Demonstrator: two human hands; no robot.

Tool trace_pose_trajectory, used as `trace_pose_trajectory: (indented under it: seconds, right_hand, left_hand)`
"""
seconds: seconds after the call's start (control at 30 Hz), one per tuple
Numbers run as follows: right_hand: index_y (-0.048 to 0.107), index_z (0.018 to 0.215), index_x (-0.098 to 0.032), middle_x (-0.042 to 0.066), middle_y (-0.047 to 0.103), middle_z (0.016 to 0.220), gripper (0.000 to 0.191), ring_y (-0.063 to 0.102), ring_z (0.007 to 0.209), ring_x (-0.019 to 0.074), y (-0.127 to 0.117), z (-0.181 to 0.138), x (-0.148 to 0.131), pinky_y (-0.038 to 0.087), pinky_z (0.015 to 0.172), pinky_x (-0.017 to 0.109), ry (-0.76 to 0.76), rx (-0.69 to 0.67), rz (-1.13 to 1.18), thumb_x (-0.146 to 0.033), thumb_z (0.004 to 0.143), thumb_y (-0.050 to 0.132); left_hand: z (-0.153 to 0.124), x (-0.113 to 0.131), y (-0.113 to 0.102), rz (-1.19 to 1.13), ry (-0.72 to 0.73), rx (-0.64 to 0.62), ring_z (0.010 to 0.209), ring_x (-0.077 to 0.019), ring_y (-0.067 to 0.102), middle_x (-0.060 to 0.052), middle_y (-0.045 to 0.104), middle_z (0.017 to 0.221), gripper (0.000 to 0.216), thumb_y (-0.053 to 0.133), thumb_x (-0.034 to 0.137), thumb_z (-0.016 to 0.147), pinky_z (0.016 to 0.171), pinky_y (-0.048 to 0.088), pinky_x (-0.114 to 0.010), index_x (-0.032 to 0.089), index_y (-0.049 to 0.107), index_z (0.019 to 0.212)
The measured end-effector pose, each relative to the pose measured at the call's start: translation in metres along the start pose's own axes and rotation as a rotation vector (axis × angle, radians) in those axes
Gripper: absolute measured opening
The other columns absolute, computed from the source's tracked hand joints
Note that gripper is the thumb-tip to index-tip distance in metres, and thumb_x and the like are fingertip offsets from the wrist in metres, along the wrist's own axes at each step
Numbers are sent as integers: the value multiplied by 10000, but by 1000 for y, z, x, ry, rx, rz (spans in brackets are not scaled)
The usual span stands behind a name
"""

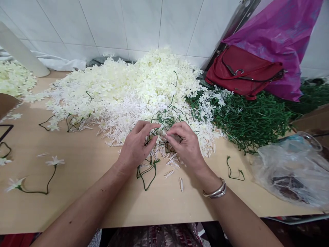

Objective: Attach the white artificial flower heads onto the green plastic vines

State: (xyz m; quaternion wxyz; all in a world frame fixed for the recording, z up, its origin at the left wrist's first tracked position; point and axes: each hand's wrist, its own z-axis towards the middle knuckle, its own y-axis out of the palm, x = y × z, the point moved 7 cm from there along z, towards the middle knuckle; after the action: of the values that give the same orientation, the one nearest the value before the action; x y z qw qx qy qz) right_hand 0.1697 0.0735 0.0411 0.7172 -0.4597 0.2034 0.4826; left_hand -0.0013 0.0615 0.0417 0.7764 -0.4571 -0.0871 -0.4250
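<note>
My left hand (136,144) hovers at the front of the heap, its thumb and forefinger apart with nothing seen between them. Facing it, my right hand (187,145) pinches a small whitish artificial flower piece (163,132); its exact shape is partly hidden by the fingers. Behind both hands rises a large pile of cream artificial flowers (159,75), mixed with thin white plastic pieces (124,111). Green plastic stems (167,118) lie tangled just beyond my fingertips. Below my hands, a bent green stem (146,176) rests on the table among loose white pieces (181,184).
Green stems are heaped (254,116) at right, beneath a red handbag (244,70) and a purple plastic bag (277,37). A clear plastic bag (295,168) lies at the right edge. A stem with two white flowers (47,190) lies at left. Tiled wall (108,24) stands behind.
</note>
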Motion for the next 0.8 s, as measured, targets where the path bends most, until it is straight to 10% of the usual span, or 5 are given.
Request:
trace_pose_trajectory:
  seconds: [0.27, 0.63, 0.8]
  right_hand:
    - [511, 862, -244, 50, 718, 1052, 195, 661, 775, 155, -27, 6, 1, 511, 768, 347, 173, 217, 360, -125, 844, 664]
    - [766, 945, -231, 15, 747, 831, 130, 696, 774, 183, -30, 5, 10, 555, 780, 353, 247, 207, 322, -357, 923, 743]
    - [708, 919, -246, -11, 723, 853, 87, 679, 795, 163, -22, 3, 5, 553, 796, 336, 181, 146, 253, -192, 871, 755]
  left_hand:
    - [2, -7, 4, 55, -95, 9, 888, -192, 679, -40, 710, 1060, 358, 708, 188, 942, 848, 554, -322, 245, 618, 1284]
    - [2, -5, -7, -73, -99, 200, 719, -137, 608, -11, 712, 962, 216, 642, 183, 991, 726, 532, -269, 254, 675, 1192]
    - [3, 5, -23, -63, -62, 310, 908, -182, 656, -80, 684, 1149, 217, 693, 213, 963, 804, 567, -320, 237, 711, 1177]
